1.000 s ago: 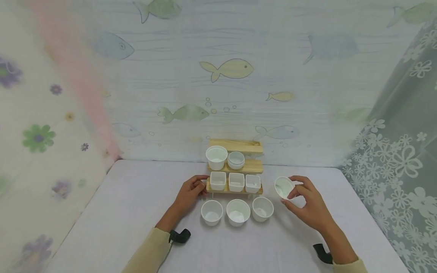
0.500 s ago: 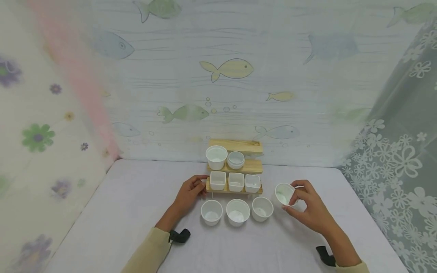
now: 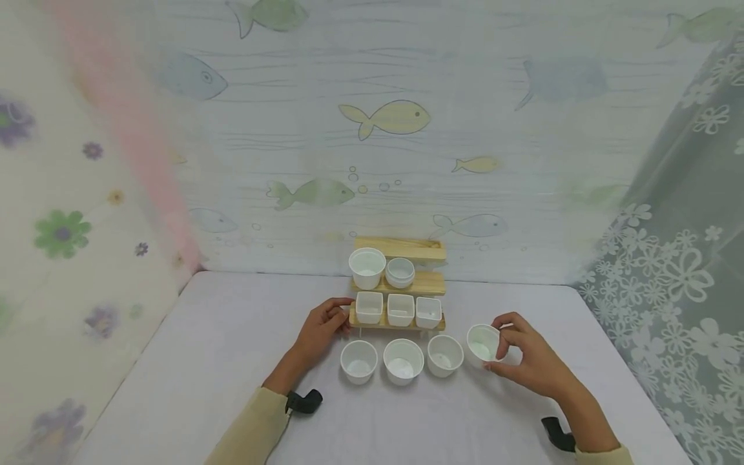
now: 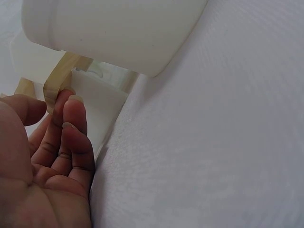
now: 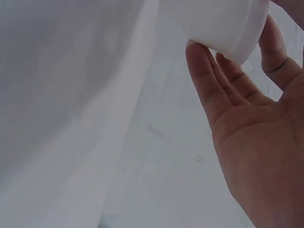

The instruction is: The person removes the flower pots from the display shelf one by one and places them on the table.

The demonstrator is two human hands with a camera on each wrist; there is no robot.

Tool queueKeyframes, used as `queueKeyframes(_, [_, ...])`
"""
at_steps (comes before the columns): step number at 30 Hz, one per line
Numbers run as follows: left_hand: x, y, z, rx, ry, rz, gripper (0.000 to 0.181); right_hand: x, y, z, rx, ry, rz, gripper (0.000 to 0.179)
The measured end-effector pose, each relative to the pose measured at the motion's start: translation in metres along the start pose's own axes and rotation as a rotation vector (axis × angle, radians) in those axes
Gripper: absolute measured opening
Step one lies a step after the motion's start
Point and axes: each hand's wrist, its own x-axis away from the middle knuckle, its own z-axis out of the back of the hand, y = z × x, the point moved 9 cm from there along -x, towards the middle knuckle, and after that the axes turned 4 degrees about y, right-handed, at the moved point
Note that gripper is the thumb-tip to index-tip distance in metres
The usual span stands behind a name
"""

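Note:
At the right of the table my right hand (image 3: 530, 360) grips a round white cup (image 3: 480, 342) by its rim and side, its mouth tilted up toward me. In the right wrist view, fingers (image 5: 204, 80) bear against the cup's outer wall (image 5: 223, 28). My left hand (image 3: 316, 332) pinches the left end of the lowest board of a three-tier wooden display stand (image 3: 401, 248). Up close in the left wrist view, thumb and fingers meet at the board's wooden end (image 4: 59, 78).
In front of the stand are three round white cups (image 3: 403, 361) in a row. Square white cups (image 3: 401, 310) fill the lowest tier. On the middle tier sit a tall round cup (image 3: 367, 268) and smaller stacked cups (image 3: 400, 273). A patterned wall backs the table.
My right hand has brought the round cup down and slightly toward me, to the right end of the front row. The left hand stays on the stand.

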Motion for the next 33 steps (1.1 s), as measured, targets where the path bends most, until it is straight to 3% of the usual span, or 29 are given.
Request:
queueKeyframes(22, [-0.001, -0.003, 0.0, -0.013, -0.001, 0.014, 0.031, 0.004, 0.017, -0.014, -0.047, -0.164, -0.04, 0.041])
queueKeyframes(33, [-0.001, -0.003, 0.0, -0.014, 0.006, 0.018, 0.031, 0.005, 0.013, -0.015, -0.053, -0.162, -0.033, 0.034])
